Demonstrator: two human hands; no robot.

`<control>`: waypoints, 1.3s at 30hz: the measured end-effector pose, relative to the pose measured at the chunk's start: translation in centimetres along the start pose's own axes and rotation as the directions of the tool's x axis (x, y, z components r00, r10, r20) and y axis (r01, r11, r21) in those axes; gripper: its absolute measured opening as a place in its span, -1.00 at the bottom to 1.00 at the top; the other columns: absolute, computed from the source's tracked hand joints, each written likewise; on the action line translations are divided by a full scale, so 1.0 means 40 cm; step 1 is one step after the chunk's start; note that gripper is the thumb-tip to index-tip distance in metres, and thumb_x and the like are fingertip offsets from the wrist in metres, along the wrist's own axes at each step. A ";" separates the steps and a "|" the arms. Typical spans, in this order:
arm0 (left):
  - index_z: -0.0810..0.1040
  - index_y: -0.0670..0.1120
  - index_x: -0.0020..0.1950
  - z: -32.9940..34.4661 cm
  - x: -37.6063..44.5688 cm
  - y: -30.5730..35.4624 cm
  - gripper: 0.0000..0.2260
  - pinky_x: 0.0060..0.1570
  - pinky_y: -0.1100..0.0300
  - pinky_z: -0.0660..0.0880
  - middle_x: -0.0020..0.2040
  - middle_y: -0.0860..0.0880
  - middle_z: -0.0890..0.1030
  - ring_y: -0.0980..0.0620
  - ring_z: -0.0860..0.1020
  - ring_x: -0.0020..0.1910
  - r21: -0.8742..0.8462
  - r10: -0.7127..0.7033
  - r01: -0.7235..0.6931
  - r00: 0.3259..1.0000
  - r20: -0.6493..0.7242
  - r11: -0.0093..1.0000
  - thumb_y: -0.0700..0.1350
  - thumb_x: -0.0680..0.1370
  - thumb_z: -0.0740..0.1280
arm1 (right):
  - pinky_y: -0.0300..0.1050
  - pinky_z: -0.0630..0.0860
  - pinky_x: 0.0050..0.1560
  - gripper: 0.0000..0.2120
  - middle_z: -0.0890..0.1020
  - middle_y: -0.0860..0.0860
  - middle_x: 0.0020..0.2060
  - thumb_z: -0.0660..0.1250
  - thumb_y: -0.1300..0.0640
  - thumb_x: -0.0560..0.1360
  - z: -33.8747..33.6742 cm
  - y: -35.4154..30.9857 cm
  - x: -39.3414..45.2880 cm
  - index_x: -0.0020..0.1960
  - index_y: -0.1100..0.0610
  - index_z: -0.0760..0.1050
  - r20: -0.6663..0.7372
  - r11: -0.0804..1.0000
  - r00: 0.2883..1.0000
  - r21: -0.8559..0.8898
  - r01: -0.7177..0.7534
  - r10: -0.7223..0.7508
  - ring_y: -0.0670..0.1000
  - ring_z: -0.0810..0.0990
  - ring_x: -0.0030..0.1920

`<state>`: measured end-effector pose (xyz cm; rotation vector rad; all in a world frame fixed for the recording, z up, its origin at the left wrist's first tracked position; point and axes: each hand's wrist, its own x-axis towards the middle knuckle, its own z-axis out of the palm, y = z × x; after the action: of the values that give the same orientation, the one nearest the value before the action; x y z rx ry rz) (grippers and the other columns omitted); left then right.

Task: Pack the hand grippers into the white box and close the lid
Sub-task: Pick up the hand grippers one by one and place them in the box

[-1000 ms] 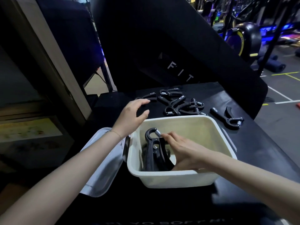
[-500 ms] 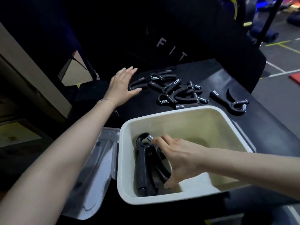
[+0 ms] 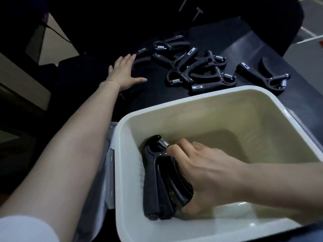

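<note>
The white box (image 3: 201, 103) stands open in front of me on the black table. Black hand grippers (image 3: 153, 180) stand against its left inner wall, and my right hand (image 3: 206, 173) is inside the box, closed around the rightmost of them. Several more black hand grippers (image 3: 197, 69) with steel springs lie in a heap beyond the box, and a single hand gripper (image 3: 265, 77) lies apart at the right. My left hand (image 3: 124, 72) reaches flat over the table, fingers spread, its fingertips at the leftmost hand gripper (image 3: 141, 55) of the heap. The lid (image 3: 108, 180) lies left of the box, mostly under my forearm.
A black banner (image 3: 197, 9) with white letters rises behind the table. The table's left edge (image 3: 57, 67) drops to a dim floor beside a pale beam. Grey floor with a white line (image 3: 309, 38) shows at the far right.
My head has leaned closer, so the box fills more of the view. My left hand went from near the box rim out to the heap. My right hand pushed the gripper lower against the others.
</note>
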<state>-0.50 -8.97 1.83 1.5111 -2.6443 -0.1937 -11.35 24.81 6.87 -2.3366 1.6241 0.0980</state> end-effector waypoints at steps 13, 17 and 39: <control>-0.06 0.03 0.56 0.067 0.102 -0.026 -0.23 0.44 -0.21 -0.08 0.58 -0.02 -0.11 -0.13 -0.14 0.54 0.017 -0.100 0.099 0.985 0.140 0.995 0.32 0.49 0.18 | -0.08 0.62 -0.18 -0.72 0.59 0.04 -0.29 0.00 0.21 0.42 0.105 0.023 0.036 -0.06 0.11 0.47 -0.415 0.999 0.910 -0.041 -0.003 -0.014 0.07 0.58 -0.38; -0.04 0.05 0.56 0.077 0.136 -0.046 -0.26 0.43 -0.24 -0.07 0.58 0.00 -0.10 -0.15 -0.14 0.54 -0.013 -0.152 0.156 0.979 0.136 0.988 0.34 0.50 0.14 | -0.13 0.61 -0.18 -0.54 0.58 0.01 -0.33 -0.13 0.24 0.53 0.123 0.026 0.046 -0.21 0.06 0.53 -0.558 0.990 0.828 -0.140 -0.022 -0.060 0.04 0.55 -0.41; 0.44 -0.02 0.25 0.038 0.056 -0.027 -0.63 0.29 -0.06 0.29 0.26 -0.22 0.33 -0.22 0.27 0.29 -0.168 -0.098 0.102 0.995 0.029 0.981 0.12 0.51 0.33 | -0.08 0.59 -0.10 -0.41 0.53 0.05 -0.18 0.19 -0.31 0.22 0.072 0.030 0.025 0.00 0.15 0.45 -0.162 0.990 0.985 -0.131 0.044 -0.065 0.08 0.53 -0.34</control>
<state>-0.93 -11.36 0.17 1.5943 -2.4952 -0.4320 -11.78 24.31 3.66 -2.5448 1.6735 -0.0051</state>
